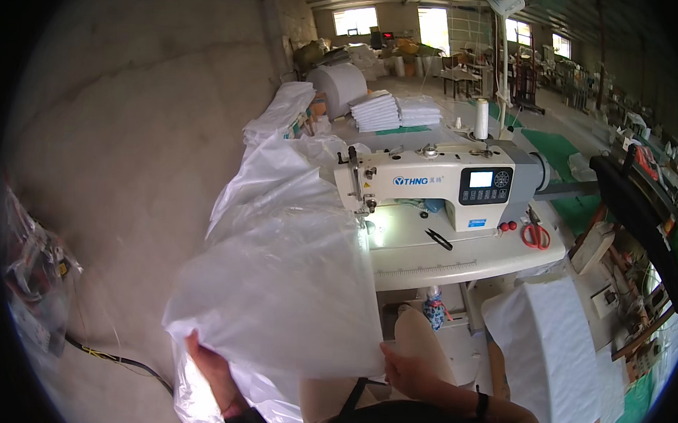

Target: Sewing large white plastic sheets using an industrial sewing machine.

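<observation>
A large, thin white plastic sheet spreads from the sewing machine's needle end down to my lap. Its lower left corner is pinched in my left hand, with some fingers hidden under the sheet. At the lower right edge, my right hand is closed on the same sheet. The upper right edge lies by the presser foot of the white sewing machine, whose lamp lights the needle area. Whether the sheet lies under the foot, I cannot tell.
Black thread snips and red-handled scissors lie on the machine table. Behind stand folded white stacks, a large white roll and a thread cone. White fabric hangs at right; a black cable runs at left.
</observation>
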